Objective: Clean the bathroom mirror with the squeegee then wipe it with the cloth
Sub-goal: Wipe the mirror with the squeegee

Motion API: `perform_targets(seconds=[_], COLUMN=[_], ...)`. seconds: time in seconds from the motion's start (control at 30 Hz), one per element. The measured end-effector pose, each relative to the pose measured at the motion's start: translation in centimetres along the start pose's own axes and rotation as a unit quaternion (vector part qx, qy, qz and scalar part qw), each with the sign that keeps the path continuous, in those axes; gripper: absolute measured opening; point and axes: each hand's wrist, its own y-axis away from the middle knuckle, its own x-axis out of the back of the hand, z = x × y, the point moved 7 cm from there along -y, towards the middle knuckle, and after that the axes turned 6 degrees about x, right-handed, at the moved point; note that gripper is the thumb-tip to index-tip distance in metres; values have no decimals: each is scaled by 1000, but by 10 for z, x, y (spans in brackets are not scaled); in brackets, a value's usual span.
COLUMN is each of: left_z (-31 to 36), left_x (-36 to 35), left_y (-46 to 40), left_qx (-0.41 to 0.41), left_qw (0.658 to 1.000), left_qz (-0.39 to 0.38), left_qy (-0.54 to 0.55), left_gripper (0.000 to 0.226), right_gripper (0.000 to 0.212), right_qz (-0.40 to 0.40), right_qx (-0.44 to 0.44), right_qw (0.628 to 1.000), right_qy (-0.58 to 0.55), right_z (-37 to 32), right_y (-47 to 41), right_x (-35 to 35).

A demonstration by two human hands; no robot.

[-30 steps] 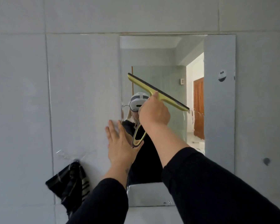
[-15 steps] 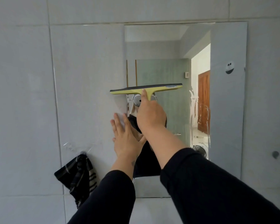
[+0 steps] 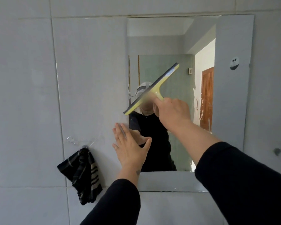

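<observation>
No brand, label or writing is showing anywhere clearly enough to read. At the far left, a dark cloth (image 3: pixel 81 174) with pale stripes is hanging crumpled from a small hook (image 3: pixel 84 146) on the smooth grey tiled wall (image 3: pixel 23 95), well apart from both hands and just left of and below the left hand. A few clear, shiny smears are sitting on the tile just above the hook. Moving right, the left hand (image 3: pixel 130 148) is lying flat and spread wide, fingers (image 3: pixel 120 132) pointing up and thumb out to the right, holding nothing; it is pressing against the surface at the mirror's left edge, and its reflection is meeting it there. The rectangular, frameless mirror (image 3: pixel 232 111) is filling the middle of the view, its glass reflecting a person in black, pale green panels and a brown wooden door. Against the glass, the yellow plastic squeegee (image 3: pixel 152 90) is lying tilted, its long straight blade with a dark rubber strip running from lower left up to upper right; streaky marks are showing on the glass to its right. The right hand (image 3: pixel 172 111) is closed tight around the squeegee's short handle, index finger stretched along the stem towards the blade. Both arms are wearing black sleeves (image 3: pixel 234 184). Near the mirror's right edge, a small round white and dark object (image 3: pixel 234 63) is reflected or stuck; which cannot be told.
</observation>
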Motion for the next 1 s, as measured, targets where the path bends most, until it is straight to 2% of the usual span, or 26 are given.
perform_targets(seconds=[0.2,0.43,0.57,0.73,0.87,1.0], left_z=[5,8,25,61,69,68], left_x=[-7,-12,-11,-38,-50,-54], left_y=[9,10,25,50,51,50], left_qx=[10,13,-13,-72,-70,-68], left_qw=[999,1000,998,995,996,997], left_qz=[-23,-25,29,-2,-6,-6], left_qy=[-25,-8,-48,-71,-55,-40], left_gripper=[120,125,118,122,122,122], right_gripper=[62,66,71,72,71,71], right_qz=[-22,-61,-71,-71,-71,-61], right_qx=[3,-5,-2,10,8,-8], right_qw=[1000,998,997,996,995,997], right_qy=[16,18,18,47,72,39], right_z=[23,56,60,68,82,97], right_y=[16,53,52,50,55,61], right_x=[-8,-11,-12,-16,-16,-19])
